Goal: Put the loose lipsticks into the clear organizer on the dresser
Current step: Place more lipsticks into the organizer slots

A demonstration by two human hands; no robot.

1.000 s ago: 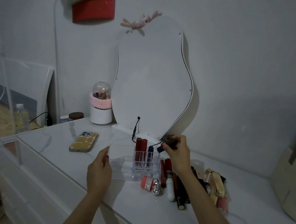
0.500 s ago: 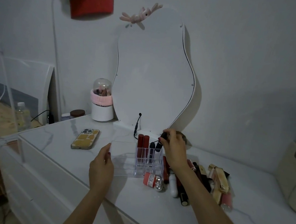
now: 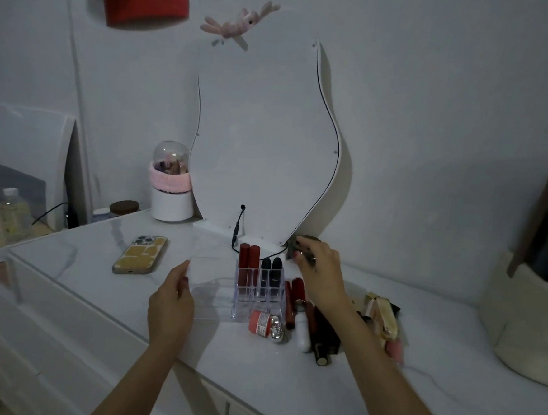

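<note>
The clear organizer stands on the white dresser in front of the mirror. Two red lipsticks and two dark lipsticks stand upright in its right-hand slots. My left hand grips the organizer's left side. My right hand hovers just behind and right of the organizer, fingers curled around a small dark object. Several loose lipsticks lie in a pile right of the organizer, partly under my right forearm, with gold-cased ones further right.
A phone lies left of the organizer. A wavy mirror with a black cable stands at the back, a white jar with a pink band beside it. A cream bag sits at the far right. A small orange bottle lies before the organizer.
My right hand set a dark lipstick into the organizer beside the other dark one, then pulled back to the right. My left hand stayed on the organizer.
</note>
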